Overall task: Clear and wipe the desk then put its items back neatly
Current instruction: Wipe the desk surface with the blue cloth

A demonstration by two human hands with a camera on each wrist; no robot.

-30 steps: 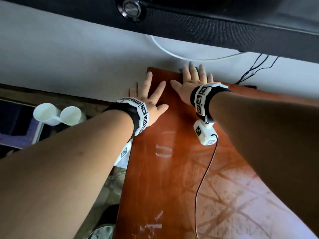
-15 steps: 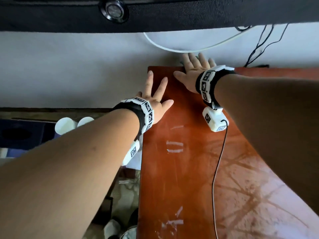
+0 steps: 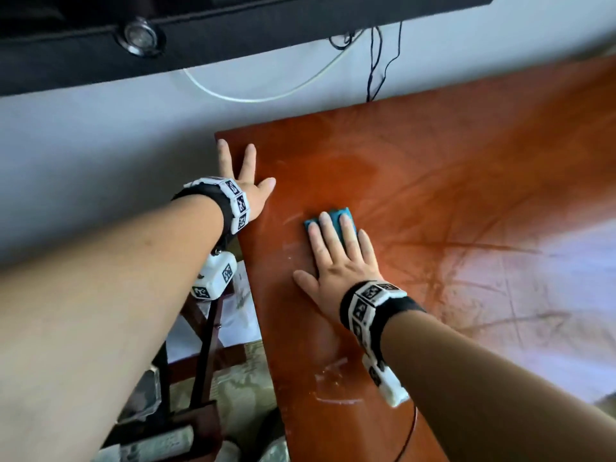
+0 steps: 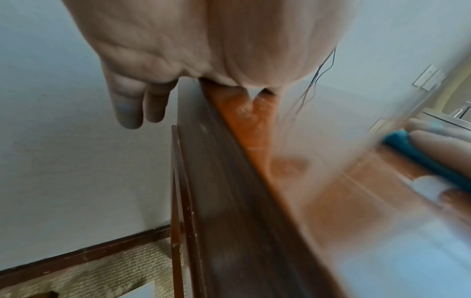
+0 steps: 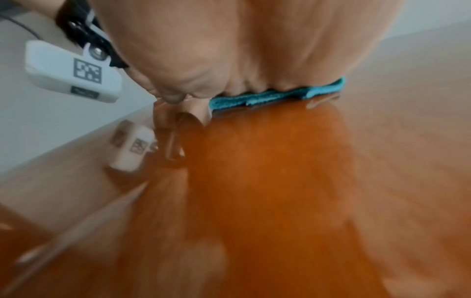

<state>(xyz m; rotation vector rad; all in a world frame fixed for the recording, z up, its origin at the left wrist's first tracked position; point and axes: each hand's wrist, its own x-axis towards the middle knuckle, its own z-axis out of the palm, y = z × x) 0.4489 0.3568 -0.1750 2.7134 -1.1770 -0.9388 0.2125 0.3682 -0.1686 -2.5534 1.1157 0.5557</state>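
Note:
A glossy reddish-brown desk (image 3: 433, 201) fills the right half of the head view, with streaks across its top. My right hand (image 3: 336, 258) lies flat with straight fingers pressing a folded teal cloth (image 3: 333, 217) onto the desk, a little in from the left edge. The cloth (image 5: 275, 95) shows under my palm in the right wrist view and at the far right in the left wrist view (image 4: 418, 153). My left hand (image 3: 245, 181) rests open on the desk's far left corner, two fingers (image 4: 137, 100) hanging over the edge beside the wall.
A white wall (image 3: 100, 135) runs behind the desk, with a black screen (image 3: 200, 31) above and white and black cables (image 3: 373, 61) hanging down. Left of the desk stand a dark wooden frame (image 3: 203, 361), papers and a patterned carpet (image 4: 107, 268).
My right hand has pulled the cloth back from the far edge toward me, about a hand's length. My left hand stays on the far left corner. The camera view has swung right.

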